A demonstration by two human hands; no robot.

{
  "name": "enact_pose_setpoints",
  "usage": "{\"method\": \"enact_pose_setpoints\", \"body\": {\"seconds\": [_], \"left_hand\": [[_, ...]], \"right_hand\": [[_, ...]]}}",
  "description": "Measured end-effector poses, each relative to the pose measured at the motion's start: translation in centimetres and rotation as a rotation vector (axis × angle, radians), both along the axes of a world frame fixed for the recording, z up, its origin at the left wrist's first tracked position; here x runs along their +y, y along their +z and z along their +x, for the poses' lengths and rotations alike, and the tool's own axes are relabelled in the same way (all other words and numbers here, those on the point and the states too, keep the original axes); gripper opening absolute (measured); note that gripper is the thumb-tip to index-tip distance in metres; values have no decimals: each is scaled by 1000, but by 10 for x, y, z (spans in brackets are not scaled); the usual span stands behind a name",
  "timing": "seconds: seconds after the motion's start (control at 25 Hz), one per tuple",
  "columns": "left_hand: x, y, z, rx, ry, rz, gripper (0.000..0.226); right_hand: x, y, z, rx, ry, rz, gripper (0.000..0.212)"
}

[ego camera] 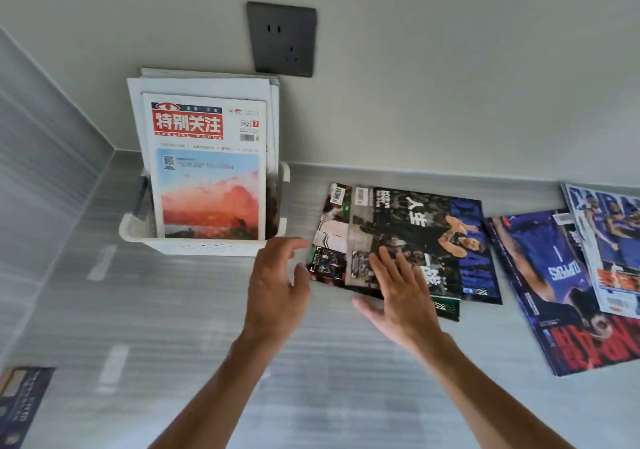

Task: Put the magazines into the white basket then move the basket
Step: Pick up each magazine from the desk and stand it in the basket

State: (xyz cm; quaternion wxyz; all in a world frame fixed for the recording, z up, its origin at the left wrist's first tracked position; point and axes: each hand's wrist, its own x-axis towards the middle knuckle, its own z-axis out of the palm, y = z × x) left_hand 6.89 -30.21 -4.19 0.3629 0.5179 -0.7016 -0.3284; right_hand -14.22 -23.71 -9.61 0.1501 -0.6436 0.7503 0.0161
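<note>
1. Several magazines already stand upright in the white basket against the wall, the front one a red-and-white cover. From my remote seat I see both hands empty: the left hand hovers with relaxed, spread fingers just beside the basket's near right corner, and the right hand lies flat and open over the near edge of the dark basketball magazine.

2. That dark magazine sits on top of another one, with a green cover poking out below. I judge a flat-handed scoop could drag two or three at once and fan them across the counter.

3. Glossy covers look slippery; a one-sided pinch may let the pages sag and spill.

4. The upright stack towers above the low rim. Pushing another magazine in could tip it forward, or nudge the light basket along the wall.

5. More blue magazines wait at the far right, overlapping each other, well apart from the basket.
</note>
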Motion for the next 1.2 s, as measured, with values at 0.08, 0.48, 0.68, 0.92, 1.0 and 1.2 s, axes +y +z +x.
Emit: {"method": "enact_pose_setpoints", "body": {"seconds": [0.08, 0.48, 0.68, 0.92, 1.0, 1.2], "left_hand": [[9, -4, -19, -42, -38, -4, 31], [39, -20, -74, -796, -61, 388, 76], [37, -16, -76, -424, 1, 584, 29], [58, -11, -62, 19, 4, 610, 22], [63, -3, -55, 72, 45, 511, 24], [76, 53, -52, 205, -87, 221, 15]], "right_hand": [[36, 1, 3, -97, 60, -92, 73], [121, 3, -41, -261, -346, -370, 28], [116, 10, -37, -247, -411, -303, 26], [95, 44, -38, -823, -1034, -334, 44], [86, 61, -29, -778, -915, -285, 42], [37, 116, 30, -1343, -574, -119, 45]]}}
